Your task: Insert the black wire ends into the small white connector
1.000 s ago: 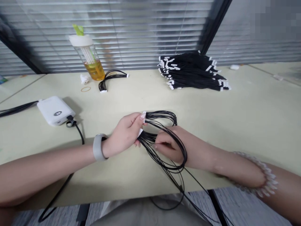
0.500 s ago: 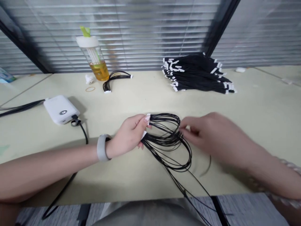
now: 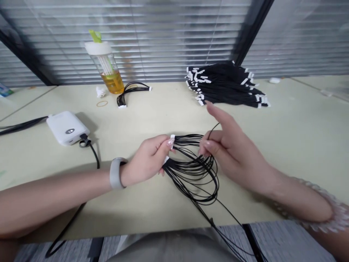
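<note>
Pinched in my left hand (image 3: 148,156) are the white connectors (image 3: 172,141) of a looped black wire bundle (image 3: 188,165). The loops spread to the right over the table, and some wires hang down past its front edge. My right hand (image 3: 229,149) is at the right side of the loops, index finger raised, with thumb and other fingers closed around wires. One thin wire stands up between its fingers.
A pile of black cables with white connectors (image 3: 229,85) lies at the back right. Toward the back left are a bottle of yellow liquid (image 3: 113,82), a short cable (image 3: 133,91) and a rubber band (image 3: 102,103). A white power bank (image 3: 68,127) with a black cord is at left.
My right hand has turned, its index finger now raised and a wire sticking up between the fingers. The loops have shifted slightly; my left hand keeps hold of the connectors.
</note>
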Tool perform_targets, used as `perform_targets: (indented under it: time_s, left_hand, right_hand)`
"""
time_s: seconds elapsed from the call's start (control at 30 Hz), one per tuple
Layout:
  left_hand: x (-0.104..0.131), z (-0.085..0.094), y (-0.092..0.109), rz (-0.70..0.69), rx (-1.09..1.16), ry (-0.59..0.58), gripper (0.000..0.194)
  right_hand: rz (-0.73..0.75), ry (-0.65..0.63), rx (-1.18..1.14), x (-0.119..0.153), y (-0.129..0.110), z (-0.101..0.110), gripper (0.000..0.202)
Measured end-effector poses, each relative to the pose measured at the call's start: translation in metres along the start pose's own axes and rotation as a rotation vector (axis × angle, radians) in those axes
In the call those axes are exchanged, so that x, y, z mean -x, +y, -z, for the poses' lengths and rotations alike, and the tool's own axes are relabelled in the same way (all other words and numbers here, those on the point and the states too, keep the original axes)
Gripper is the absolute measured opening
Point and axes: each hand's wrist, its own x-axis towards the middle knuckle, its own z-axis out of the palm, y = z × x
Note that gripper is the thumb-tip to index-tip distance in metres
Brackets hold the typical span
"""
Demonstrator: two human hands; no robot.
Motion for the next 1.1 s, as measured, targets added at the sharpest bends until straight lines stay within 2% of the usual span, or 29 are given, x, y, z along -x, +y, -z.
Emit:
perform_targets:
  time_s: [0.1, 0.17, 0.2, 0.3, 0.33, 0.47, 0.63, 0.7, 0.8, 0.87, 1.0, 1.1]
  left_hand:
    - [0.000, 0.000, 0.001, 0.005, 0.000, -0.012, 0.034]
    - [0.000, 0.000, 0.002, 0.010, -0.002, -0.013, 0.034]
    - [0.000, 0.000, 0.002, 0.010, -0.003, -0.012, 0.034]
    - [0.000, 0.000, 0.003, 0.007, 0.000, -0.016, 0.033]
    - [0.000, 0.000, 0.003, 0.006, 0.003, -0.021, 0.033]
    - [0.000, 0.000, 0.003, 0.002, 0.022, -0.040, 0.033]
    - [0.000, -0.001, 0.004, 0.009, 0.010, -0.040, 0.033]
    - [0.000, -0.001, 0.003, 0.010, 0.007, -0.046, 0.033]
    - [0.000, -0.001, 0.003, -0.004, 0.022, -0.059, 0.033]
    - [0.000, -0.001, 0.003, -0.016, 0.015, -0.058, 0.033]
    - [0.001, -0.001, 0.003, -0.026, -0.055, -0.046, 0.033]
    - [0.000, 0.000, 0.003, -0.005, -0.053, -0.051, 0.034]
  right_hand:
    - [-0.075, -0.046, 0.039, 0.001, -0.001, -0.001, 0.079]
    - [-0.082, -0.035, 0.056, 0.001, -0.004, 0.002, 0.078]
    - [-0.078, -0.042, 0.077, 0.000, -0.005, 0.004, 0.072]
    - [-0.066, -0.076, 0.191, -0.002, -0.009, 0.008, 0.026]
    - [-0.070, -0.088, 0.225, -0.003, -0.010, 0.009, 0.017]
    - [-0.084, -0.130, 0.274, -0.006, -0.006, 0.006, 0.017]
    - [-0.008, -0.163, 0.242, -0.005, -0.006, 0.005, 0.012]
    - [-0.027, -0.236, 0.192, -0.004, -0.009, 0.006, 0.006]
    - [-0.077, -0.328, 0.203, -0.002, -0.013, 0.007, 0.024]
    - [-0.131, -0.401, 0.178, -0.002, -0.014, 0.008, 0.026]
    - [-0.259, -0.652, -0.036, -0.006, -0.012, 0.018, 0.015]
    - [-0.289, -0.759, -0.237, -0.010, -0.012, 0.034, 0.014]
